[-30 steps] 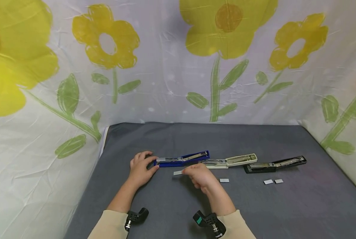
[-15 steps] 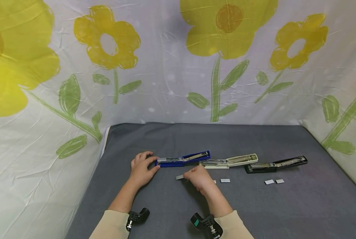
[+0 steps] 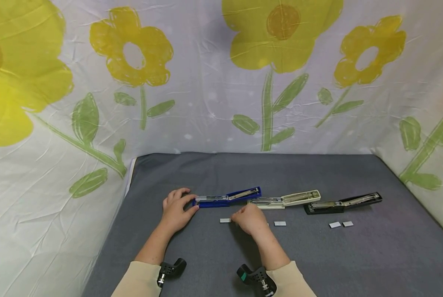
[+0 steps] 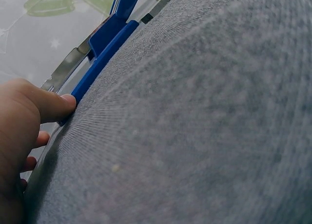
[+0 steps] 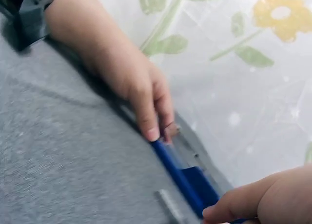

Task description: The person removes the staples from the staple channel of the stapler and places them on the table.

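Observation:
A blue stapler [image 3: 212,201] lies opened out flat on the grey cloth. My left hand [image 3: 175,210] pinches its left end, with the thumb [image 4: 67,101] on the near side in the left wrist view. In front of this stapler a short strip of staples [image 3: 225,220] lies flat on the cloth. My right hand [image 3: 250,219] has its thumb and fingers together at the strip's right end. The right wrist view shows the strip [image 5: 168,204] blurred near my right fingertips [image 5: 212,213]; the exact contact is hidden there.
To the right lie an opened white stapler [image 3: 283,200] and an opened black stapler [image 3: 342,203]. One staple strip [image 3: 280,223] sits before the white stapler, another peeks out behind my right hand. Two more strips [image 3: 334,225] lie before the black one. A flowered curtain [image 3: 206,103] borders the table.
My right hand has brought the staple strip down toward me, from beside the blue stapler onto the cloth, where it now lies flat. My left hand stays on the stapler.

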The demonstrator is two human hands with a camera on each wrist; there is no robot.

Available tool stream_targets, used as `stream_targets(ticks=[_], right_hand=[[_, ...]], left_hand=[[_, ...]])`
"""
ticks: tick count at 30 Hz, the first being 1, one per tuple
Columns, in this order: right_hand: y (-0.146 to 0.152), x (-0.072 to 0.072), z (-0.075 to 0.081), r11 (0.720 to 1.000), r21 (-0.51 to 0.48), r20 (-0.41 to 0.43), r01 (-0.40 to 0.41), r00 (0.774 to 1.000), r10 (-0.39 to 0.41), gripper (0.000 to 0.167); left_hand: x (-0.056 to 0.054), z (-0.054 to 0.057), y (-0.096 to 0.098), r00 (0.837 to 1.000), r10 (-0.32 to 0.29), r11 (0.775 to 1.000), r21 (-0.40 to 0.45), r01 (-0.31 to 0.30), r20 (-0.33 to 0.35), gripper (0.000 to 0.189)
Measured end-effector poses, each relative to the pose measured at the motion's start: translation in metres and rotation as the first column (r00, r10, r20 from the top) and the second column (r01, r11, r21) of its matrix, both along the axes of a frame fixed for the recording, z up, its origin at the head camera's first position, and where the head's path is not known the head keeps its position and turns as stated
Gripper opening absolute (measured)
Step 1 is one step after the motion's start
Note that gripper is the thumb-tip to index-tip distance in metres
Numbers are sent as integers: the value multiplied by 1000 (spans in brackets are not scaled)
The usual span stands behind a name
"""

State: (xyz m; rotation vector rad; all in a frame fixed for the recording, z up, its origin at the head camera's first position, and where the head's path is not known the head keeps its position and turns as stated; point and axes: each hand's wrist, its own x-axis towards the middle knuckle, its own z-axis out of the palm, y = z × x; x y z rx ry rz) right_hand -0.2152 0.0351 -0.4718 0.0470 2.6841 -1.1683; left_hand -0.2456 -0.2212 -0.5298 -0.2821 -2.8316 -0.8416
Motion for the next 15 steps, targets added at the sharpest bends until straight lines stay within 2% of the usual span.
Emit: stream_targets(ticks=[4, 8, 15], right_hand=[[4, -2, 12, 997, -81, 20, -9, 1000, 10, 39], [8, -5, 26, 990, -141, -2, -6, 1000, 5, 46], [5, -13, 49, 983, -186, 19, -3, 1000, 6, 29]], left_hand=[[0, 0, -2, 1000, 2, 1000, -6, -2, -4, 38], [-1, 0, -3, 1000, 5, 1000, 3, -4, -11, 37], [-1, -3, -1, 1000, 0, 1000, 1, 0, -17, 37]])
